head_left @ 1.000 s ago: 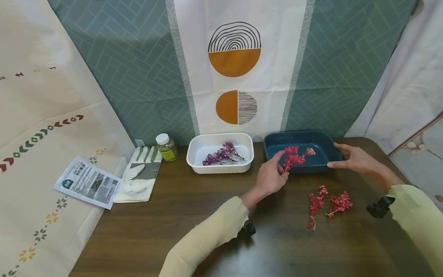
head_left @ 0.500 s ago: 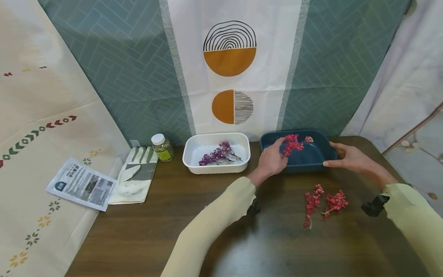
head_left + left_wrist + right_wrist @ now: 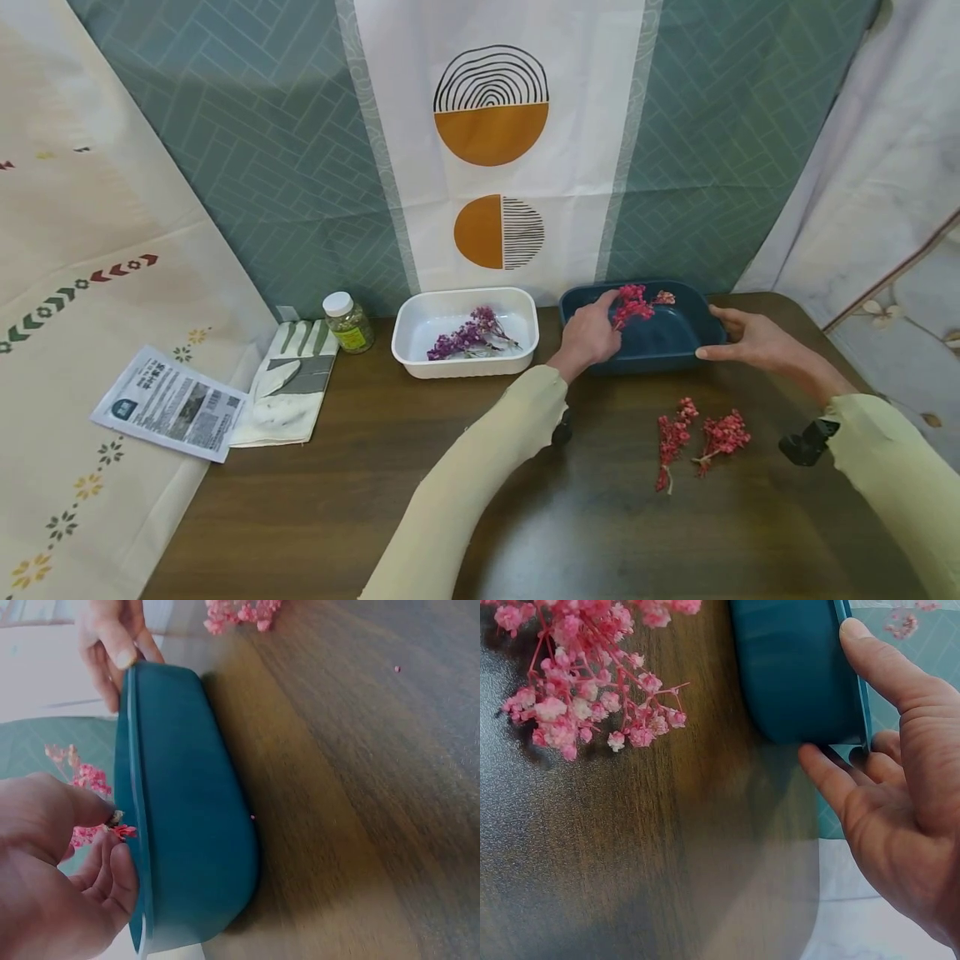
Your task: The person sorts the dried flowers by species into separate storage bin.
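Note:
My left hand pinches a sprig of pink dried flowers by its stem, over the near left part of the dark blue tray. In the left wrist view, thumb and fingertips meet at the stem, right by the tray's rim. My right hand grips the tray's right end. The right wrist view has its thumb on the rim and its fingers around the end wall. Two more pink sprigs, one longer and one bushier, lie on the table in front of the tray.
Left of the blue tray stands a white tray with purple dried flowers in it. Farther left are a white-capped jar, folded gloves and a printed packet. A patterned cloth hangs behind.
My left hand has moved forward over the blue tray with the pink sprig. The right hand keeps its hold on the tray's end. The head view has shifted slightly.

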A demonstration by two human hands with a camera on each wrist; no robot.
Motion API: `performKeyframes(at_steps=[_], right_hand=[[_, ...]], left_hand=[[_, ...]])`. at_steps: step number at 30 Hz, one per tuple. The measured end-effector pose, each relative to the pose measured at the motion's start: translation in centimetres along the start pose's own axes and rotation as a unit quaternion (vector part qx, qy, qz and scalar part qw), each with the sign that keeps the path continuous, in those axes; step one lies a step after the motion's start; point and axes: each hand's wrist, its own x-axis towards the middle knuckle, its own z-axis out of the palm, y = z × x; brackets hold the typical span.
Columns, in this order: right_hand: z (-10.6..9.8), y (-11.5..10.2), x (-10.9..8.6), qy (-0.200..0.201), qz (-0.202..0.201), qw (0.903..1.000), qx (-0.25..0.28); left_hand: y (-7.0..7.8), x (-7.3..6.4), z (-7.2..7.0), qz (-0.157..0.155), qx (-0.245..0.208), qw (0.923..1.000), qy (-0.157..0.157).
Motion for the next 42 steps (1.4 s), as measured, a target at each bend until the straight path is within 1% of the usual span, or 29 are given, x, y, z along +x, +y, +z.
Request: performKeyframes(at_steps=[4, 12, 15, 22, 27, 30, 35, 38, 42], right_hand=[[0.0, -0.1, 0.0, 0.001, -0.001, 1.0, -0.002], [-0.1, -0.1, 0.2, 0.004, -0.008, 0.9999, -0.005], [-0.1, -0.3, 0.3, 0.003, -0.016, 0.9999, 0.0], [-0.2, -0.4, 0.2, 0.004, -0.016, 0.9999, 0.0], [0.0, -0.3, 0.1, 0.004, -0.018, 0.9998, 0.003], [0.0, -0.2, 0.1, 0.004, -0.018, 0.9998, 0.003], [0.0, 0.0, 0.0, 0.006, -0.016, 0.9999, 0.001], [0.0, 0.0, -0.1, 0.007, -0.016, 0.9998, -0.001], [0.0, 0.2, -0.2, 0.008, -0.019, 0.9998, -0.004]], left_hand=[[0.1, 0.6, 0.4, -0.029, -0.004, 0.9995, -0.011], [0.8, 1.4, 0.8, -0.06, 0.013, 0.9978, -0.025], [0.7, 1.7, 0.9, -0.067, 0.02, 0.997, -0.033], [0.5, 2.1, 1.3, -0.074, 0.022, 0.9958, -0.048], [0.4, 2.0, 1.4, -0.071, 0.023, 0.9953, -0.061], [0.4, 1.9, 1.5, -0.067, 0.026, 0.9954, -0.063], [0.3, 2.0, 1.8, -0.053, 0.04, 0.996, -0.059], [0.2, 2.1, 2.0, -0.038, 0.052, 0.9964, -0.055], [0.2, 2.3, 2.1, -0.017, 0.062, 0.9971, -0.04]])
